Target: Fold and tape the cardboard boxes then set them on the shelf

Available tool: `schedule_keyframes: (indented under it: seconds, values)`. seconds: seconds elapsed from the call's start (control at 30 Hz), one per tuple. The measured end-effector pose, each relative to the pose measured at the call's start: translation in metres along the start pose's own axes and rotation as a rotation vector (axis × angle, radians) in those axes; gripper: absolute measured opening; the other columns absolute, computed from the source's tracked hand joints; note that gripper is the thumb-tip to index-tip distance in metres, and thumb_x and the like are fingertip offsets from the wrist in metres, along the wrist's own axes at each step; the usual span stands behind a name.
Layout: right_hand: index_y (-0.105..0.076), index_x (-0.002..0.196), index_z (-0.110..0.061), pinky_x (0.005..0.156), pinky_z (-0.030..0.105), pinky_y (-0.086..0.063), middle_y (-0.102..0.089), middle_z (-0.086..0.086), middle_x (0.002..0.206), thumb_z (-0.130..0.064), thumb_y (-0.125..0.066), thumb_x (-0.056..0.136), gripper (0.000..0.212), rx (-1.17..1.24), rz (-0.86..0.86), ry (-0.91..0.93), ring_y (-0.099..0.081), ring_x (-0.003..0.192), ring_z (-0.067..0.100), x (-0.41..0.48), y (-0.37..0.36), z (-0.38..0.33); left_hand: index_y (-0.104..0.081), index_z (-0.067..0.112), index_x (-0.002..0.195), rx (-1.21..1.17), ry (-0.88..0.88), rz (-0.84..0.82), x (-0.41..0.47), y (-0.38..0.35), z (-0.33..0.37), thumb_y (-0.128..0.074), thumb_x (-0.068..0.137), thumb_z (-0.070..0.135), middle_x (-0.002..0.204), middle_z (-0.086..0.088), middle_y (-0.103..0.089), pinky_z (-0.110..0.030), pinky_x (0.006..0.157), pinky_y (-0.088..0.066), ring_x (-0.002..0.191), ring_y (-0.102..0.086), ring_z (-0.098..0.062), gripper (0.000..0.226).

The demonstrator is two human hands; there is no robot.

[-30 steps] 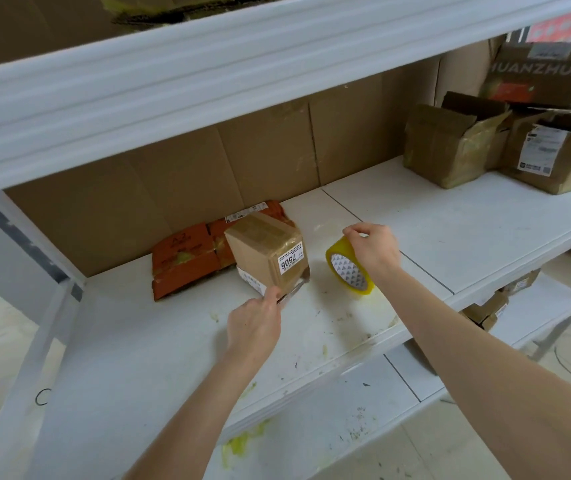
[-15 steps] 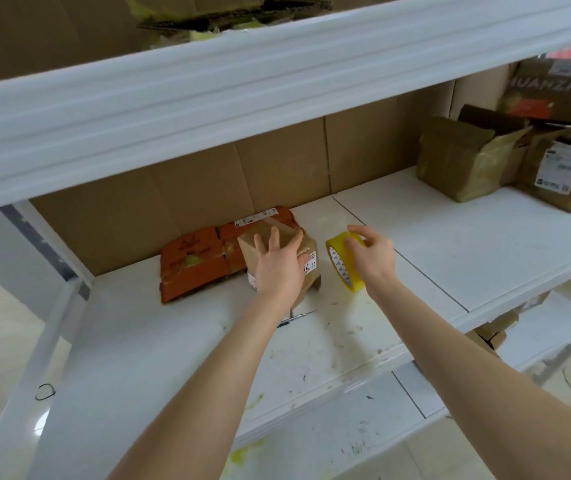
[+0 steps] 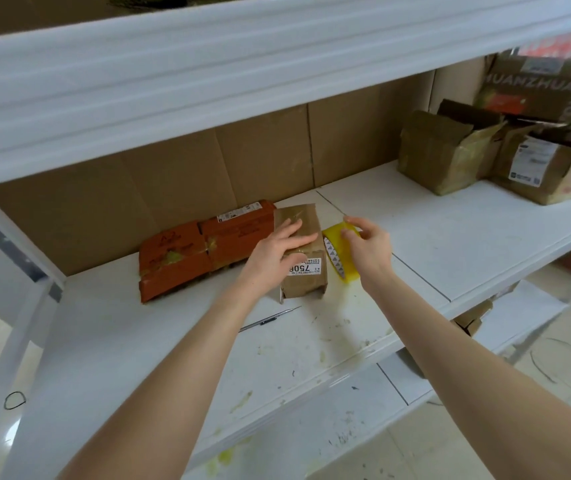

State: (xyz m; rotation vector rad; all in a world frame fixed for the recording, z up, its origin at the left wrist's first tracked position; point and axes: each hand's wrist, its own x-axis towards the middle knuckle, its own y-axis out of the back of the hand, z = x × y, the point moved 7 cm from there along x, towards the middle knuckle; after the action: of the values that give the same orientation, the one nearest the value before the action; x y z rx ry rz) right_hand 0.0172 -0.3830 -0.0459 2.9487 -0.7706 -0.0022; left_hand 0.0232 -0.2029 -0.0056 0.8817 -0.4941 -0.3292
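Brown cardboard, small and light by the look of it, is the weak point here. The little box [image 3: 306,284] with the 7506 label sits on the white shelf [image 3: 450,237], its near bottom edge ragged, and only a flat palm steadies it. If tape is drawn across with a strong pull toward 3 o'clock, the box would likely skid or tip. The strip would then land crooked or stick to itself.

The yellow tape roll [image 3: 341,263] stands on edge, touching or just beside the box's 3 o'clock side. Whether a free end is lifted cannot be told. A slim cutter [image 3: 270,318] lies at the box's 7 o'clock, close to the left forearm, and a careless sweep of that arm could knock it off the shelf's front edge.

The left hand [image 3: 275,256] lies on top of the box, palm down. Its fingers [image 3: 294,233] are straight and spread toward 1 o'clock, pressing rather than gripping. The right hand [image 3: 370,251] reaches in from 5 o'clock with the wrist bent, its fingertips [image 3: 348,233] and thumb curled over the top of the roll, pinching it.

A flattened orange box [image 3: 204,247] lies against the small box's 9 o'clock side. Open brown boxes [image 3: 445,150] stand well apart at 2 o'clock.
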Motion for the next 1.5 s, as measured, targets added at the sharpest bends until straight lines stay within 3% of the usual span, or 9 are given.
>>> schedule_keyframes:
  seconds: [0.17,0.27,0.57,0.8,0.93,1.03,1.23,1.37,1.5]
  values:
    - [-0.067,0.11,-0.035,0.09,0.037,-0.052,-0.055,-0.007,0.104,-0.024,-0.058,0.093,0.022,-0.034,0.012,-0.016,-0.054,0.096,0.015,0.002,0.003,0.002,-0.054,0.038,0.13,-0.038,0.069,0.065,-0.003,0.004,-0.014,-0.068,0.086,0.024,0.159,-0.001,-0.017,-0.027,0.115,-0.011,0.145,-0.014,-0.014,0.048]
    - [-0.064,0.096,-0.041,0.09,0.038,-0.052,-0.055,-0.01,0.099,-0.024,-0.06,0.092,0.018,-0.049,0.018,-0.013,-0.054,0.096,0.015,0.001,0.003,0.002,-0.052,0.038,0.131,-0.063,0.1,0.078,-0.003,0.001,-0.014,-0.067,0.087,0.024,0.158,-0.007,-0.019,-0.022,0.111,-0.007,0.146,-0.011,-0.017,0.049]
    - [-0.067,0.101,-0.04,0.084,0.033,-0.05,-0.054,-0.012,0.103,-0.026,-0.06,0.092,0.018,-0.118,0.057,-0.009,-0.052,0.096,0.013,0.001,0.012,-0.003,-0.048,0.037,0.134,-0.073,0.011,-0.037,0.004,-0.004,-0.012,-0.051,0.097,0.024,0.158,0.002,-0.019,-0.035,0.116,-0.007,0.147,-0.005,-0.016,0.039]
    - [-0.068,0.11,-0.035,0.075,0.028,-0.046,-0.054,-0.009,0.103,-0.025,-0.059,0.093,0.022,-0.14,0.078,0.0,-0.052,0.09,0.013,-0.008,0.021,-0.008,-0.036,0.039,0.142,0.031,-0.001,-0.084,-0.001,-0.003,-0.013,-0.05,0.097,0.016,0.159,0.005,-0.013,-0.04,0.118,-0.011,0.147,-0.002,-0.014,0.053]
    - [-0.068,0.11,-0.036,0.078,0.032,-0.05,-0.054,-0.007,0.104,-0.026,-0.059,0.093,0.022,-0.187,0.091,0.02,-0.053,0.093,0.017,-0.014,0.027,-0.014,-0.037,0.036,0.143,0.113,-0.043,0.043,-0.011,0.001,-0.007,-0.059,0.093,0.03,0.157,0.001,-0.022,-0.04,0.118,-0.017,0.146,-0.011,-0.016,0.055]
    - [-0.068,0.108,-0.037,0.081,0.035,-0.052,-0.056,-0.006,0.104,-0.028,-0.059,0.092,0.021,-0.218,0.092,0.038,-0.055,0.096,0.018,-0.017,0.031,-0.018,-0.034,0.037,0.145,0.185,-0.032,-0.015,-0.012,-0.004,-0.008,-0.057,0.092,0.038,0.158,0.002,-0.02,-0.04,0.118,-0.015,0.146,-0.011,-0.017,0.057]
    - [-0.067,0.111,-0.037,0.073,0.031,-0.046,-0.055,-0.007,0.107,-0.029,-0.056,0.093,0.023,-0.303,0.075,0.099,-0.053,0.097,0.018,-0.022,0.031,-0.026,-0.053,0.036,0.133,0.207,-0.016,0.131,-0.007,0.005,0.004,-0.053,0.093,0.045,0.146,0.007,-0.044,-0.034,0.107,-0.03,0.138,-0.033,-0.014,0.041]
    - [-0.067,0.115,-0.035,0.074,0.03,-0.044,-0.054,-0.008,0.107,-0.027,-0.055,0.094,0.025,-0.318,0.067,0.124,-0.052,0.097,0.016,-0.024,0.03,-0.028,-0.066,0.031,0.118,0.206,-0.012,0.254,-0.006,0.009,0.014,-0.059,0.091,0.036,0.13,0.008,-0.058,-0.022,0.086,-0.037,0.122,-0.047,-0.013,0.029]
    - [-0.067,0.115,-0.033,0.077,0.029,-0.044,-0.055,-0.008,0.106,-0.026,-0.055,0.095,0.025,-0.304,0.057,0.126,-0.052,0.098,0.015,-0.025,0.026,-0.027,-0.068,0.024,0.117,0.228,-0.065,0.238,-0.002,0.009,0.021,-0.061,0.091,0.026,0.126,0.006,-0.062,-0.022,0.09,-0.036,0.118,-0.051,-0.014,0.027]
